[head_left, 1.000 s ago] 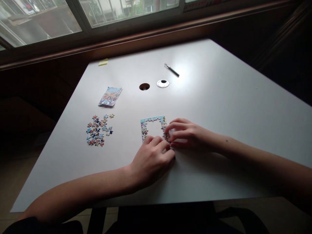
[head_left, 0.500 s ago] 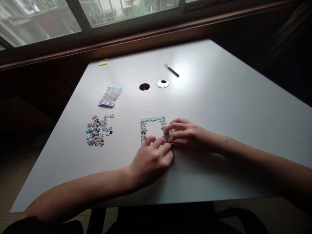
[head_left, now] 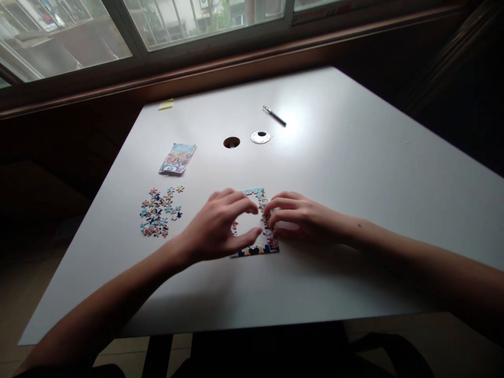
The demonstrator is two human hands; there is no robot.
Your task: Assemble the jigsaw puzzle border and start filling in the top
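Note:
A rectangular border of joined jigsaw puzzle pieces [head_left: 255, 251] lies on the white table, its inside showing bare tabletop. My left hand [head_left: 222, 223] is over its left side, thumb and fingers spread apart in a C shape, with nothing visible between them; it hides most of that side. My right hand [head_left: 293, 215] rests at the border's right edge, fingers slightly bent and apart, the fingertips touching the pieces there. A heap of loose puzzle pieces [head_left: 157, 215] lies to the left of the left hand.
Behind the loose pieces lies a colourful printed packet [head_left: 178, 159]. Farther back are a round cable hole [head_left: 231, 142], a silvery round cover [head_left: 260, 137] and a pen [head_left: 274, 116]. A yellow sticky note [head_left: 166, 104] is near the table's far edge, below the window.
My left hand has moved from the border's lower right corner to the left and opened, uncovering the bottom edge. My right hand stays at the right edge. The view has shifted slightly.

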